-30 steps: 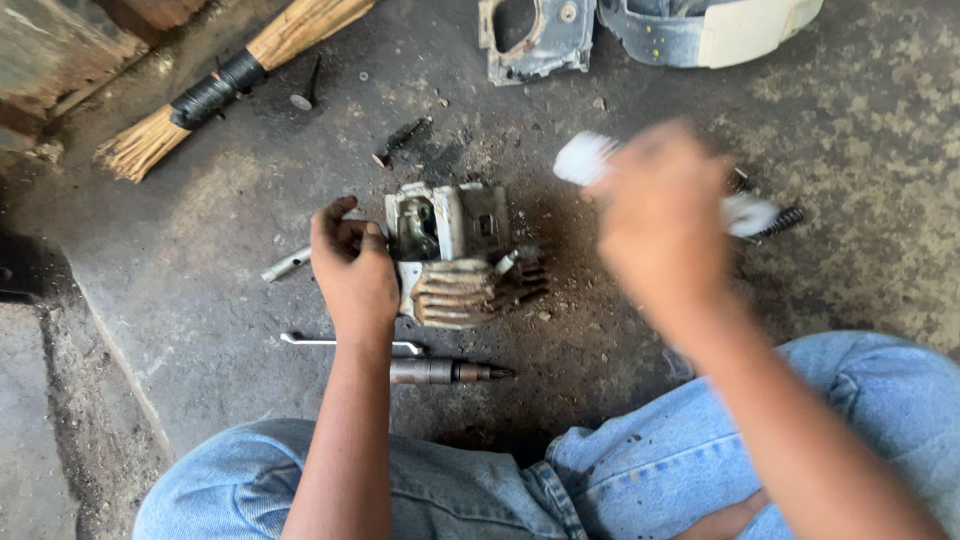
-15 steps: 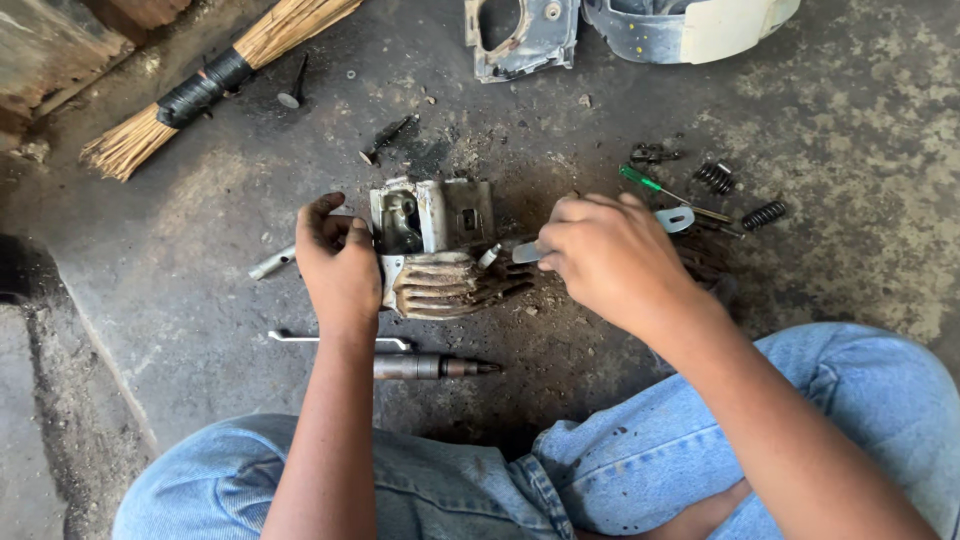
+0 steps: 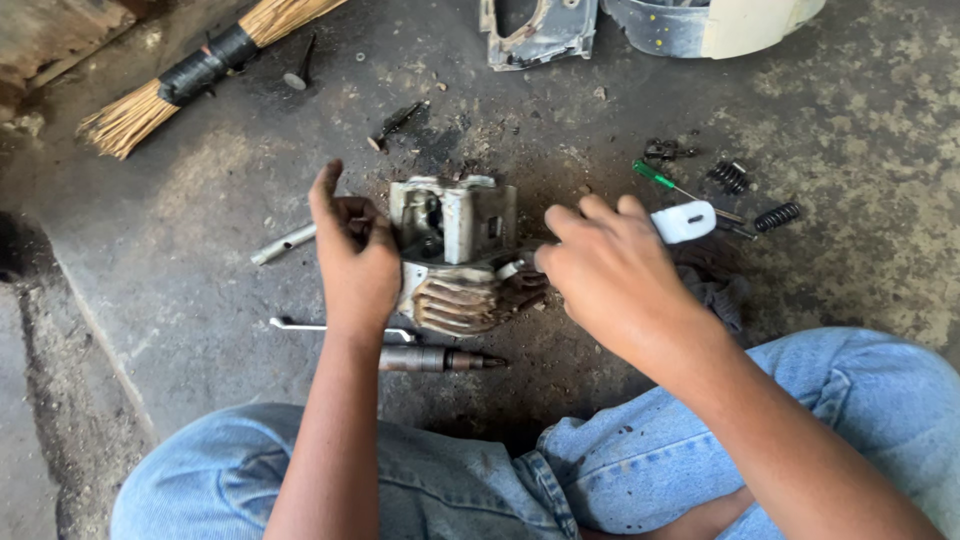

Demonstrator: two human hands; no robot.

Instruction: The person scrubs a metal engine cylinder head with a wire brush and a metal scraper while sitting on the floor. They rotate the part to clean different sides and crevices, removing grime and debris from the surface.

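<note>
Sitting: the person sits on the concrete floor [image 3: 850, 120], knees in blue jeans [image 3: 450, 480] at the near edge, both arms reaching away toward a finned engine part [image 3: 462, 262] that lies in the middle of the scene.
Engine part: a dirty metal cylinder head, its pale boxy half on the far side and its dark fins on the near side; it rests on the floor between the two hands.
Left hand [image 3: 352, 262]: pressed against the left flank of the engine part, fingers curled onto it and the forefinger sticking up free; it steadies the part and holds nothing else.
Right hand [image 3: 610, 275]: closed round a flat white-handled tool [image 3: 684, 221], whose pale end pokes out to the far right of the knuckles.
Tool axis: it runs roughly left to right, handle to the right, working end to the left; that end is mostly hidden by the fingers, and seems to meet the engine part at its right side, where fins join the box.
Key relation: the part lies just left of the right hand, touching the left hand; the left hand is the nearer of the two.
Near the part: a steel punch [image 3: 440, 359] and a thin bent rod [image 3: 300, 325] on the near side, a tube spanner [image 3: 283, 243] to the left.
Right of the hands: a green screwdriver [image 3: 655, 177] and two dark springs [image 3: 778, 215], well apart from the part.
Far left: a straw broom [image 3: 180, 85].
</note>
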